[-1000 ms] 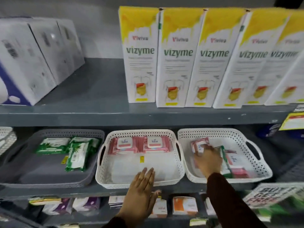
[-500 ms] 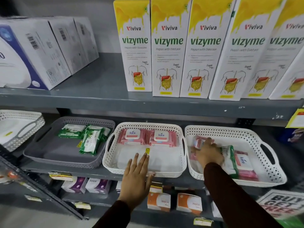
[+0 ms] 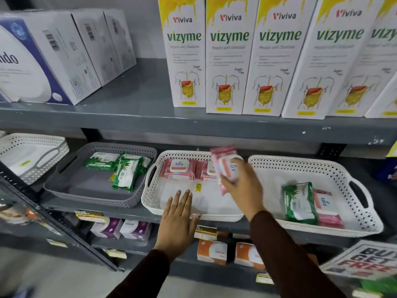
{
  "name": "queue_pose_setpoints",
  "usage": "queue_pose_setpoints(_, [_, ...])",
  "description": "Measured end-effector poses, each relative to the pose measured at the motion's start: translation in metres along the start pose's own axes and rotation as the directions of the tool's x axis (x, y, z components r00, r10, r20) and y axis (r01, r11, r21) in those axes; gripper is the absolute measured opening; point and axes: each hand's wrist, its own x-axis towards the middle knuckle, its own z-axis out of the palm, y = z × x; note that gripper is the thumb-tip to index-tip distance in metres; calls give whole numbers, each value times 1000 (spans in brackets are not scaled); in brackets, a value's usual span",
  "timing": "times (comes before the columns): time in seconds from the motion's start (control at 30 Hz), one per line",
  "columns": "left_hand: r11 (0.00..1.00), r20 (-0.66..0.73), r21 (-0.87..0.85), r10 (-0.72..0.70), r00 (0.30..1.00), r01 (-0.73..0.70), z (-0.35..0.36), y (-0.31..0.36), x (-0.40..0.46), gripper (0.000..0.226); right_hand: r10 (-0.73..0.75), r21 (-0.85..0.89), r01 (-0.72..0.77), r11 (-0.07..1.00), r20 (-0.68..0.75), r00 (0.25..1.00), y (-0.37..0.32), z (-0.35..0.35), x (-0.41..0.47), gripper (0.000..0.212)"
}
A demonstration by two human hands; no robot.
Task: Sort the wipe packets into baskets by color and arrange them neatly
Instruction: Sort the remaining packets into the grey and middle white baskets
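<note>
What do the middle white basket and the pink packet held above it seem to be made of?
Middle white basket: likely moulded plastic, matte, judging by its evenly perforated walls and cut-out handle. Pink packet in the right hand: probably soft plastic film, slightly glossy; motion blur leaves this uncertain.

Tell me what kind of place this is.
Most likely a pharmacy or shop aisle. Grey metal shelving carries a row of identical Vizyme boxes, yellow price tags sit on the shelf edges, and a "Buy Get Free" sign hangs at lower right.

Four baskets (image 3: 150, 186), three green packets (image 3: 124, 175), four pink packets (image 3: 178, 168), two hands (image 3: 178, 220).
</note>
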Motion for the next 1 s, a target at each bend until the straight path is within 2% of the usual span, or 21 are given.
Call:
queue_pose_setpoints(0.03, [1000, 4, -1, 4, 1000, -4, 1, 0, 0, 62, 15, -44, -10, 999, 123, 992, -1, 12, -2, 50])
queue_pose_setpoints(0.1, [1000, 7, 7, 6, 1000, -6, 3, -1, -2, 61, 76, -194, -5, 981, 364, 928, 0, 35, -7, 49])
queue_pose_setpoints(0.13, [1000, 9, 10, 6, 1000, -6, 3, -1, -2, 61, 113, -275, 11, 961, 433, 894, 1, 41, -10, 50])
queue_pose_setpoints(0.2, [1000, 11, 17, 9, 1000, -9, 2, -1, -1, 61, 152, -369, 34, 929, 464, 873, 3, 49, -12, 53])
queue_pose_setpoints(0.27, [1000, 5, 10, 11, 1000, -11, 1, -1, -1, 61, 164, -368, 27, 929, 475, 865, -1, 48, -8, 53])
queue_pose_setpoints(0.33, [1000, -6, -6, 16, 1000, -16, 1, -2, -2, 61, 113, -235, -17, 972, 403, 908, -3, 36, -5, 46])
queue_pose_setpoints(0.4, [1000, -20, -18, 23, 1000, -24, 1, -3, -2, 61, 73, -122, -58, 991, 123, 990, 4, 15, -6, 29])
queue_pose_setpoints(0.47, [999, -24, -32, 27, 999, -28, 1, -3, -1, 61, 154, -246, -179, 953, -117, 981, 25, -12, -6, 26])
queue_pose_setpoints(0.5, [999, -23, -34, 29, 999, -30, 1, -2, -1, 61, 267, -350, -303, 886, -149, 952, 38, -27, -5, 32])
queue_pose_setpoints(0.57, [999, -28, -37, 28, 999, -29, 1, -1, -1, 61, 579, -525, -545, 654, -116, 807, 67, -53, -4, 53])
queue_pose_setpoints(0.6, [999, -32, -41, 24, 999, -25, 2, -1, -1, 61, 687, -572, -597, 563, -78, 723, 79, -62, -5, 63])
queue_pose_setpoints(0.63, [999, -33, -46, 18, 999, -19, 1, -1, 0, 61, 742, -598, -613, 517, -43, 669, 88, -69, -8, 71])
queue_pose_setpoints(0.67, [999, -31, -48, 13, 999, -15, 1, 0, 0, 60, 759, -616, -604, 505, -17, 651, 96, -71, -12, 77])
queue_pose_setpoints(0.83, [999, 8, -33, 29, 1000, -29, -1, -3, -2, 59, 724, -615, -595, 518, -56, 688, 106, -63, -16, 89])
queue_pose_setpoints(0.93, [998, 25, -57, 40, 999, -38, -6, -15, -8, 61, 689, -481, -647, 592, -116, 715, 107, -60, -18, 89])
queue_pose_setpoints(1.0, [998, 19, -66, 6, 1000, -5, -12, -31, -12, 63, 610, -384, -630, 675, -189, 769, 101, -58, -20, 89])
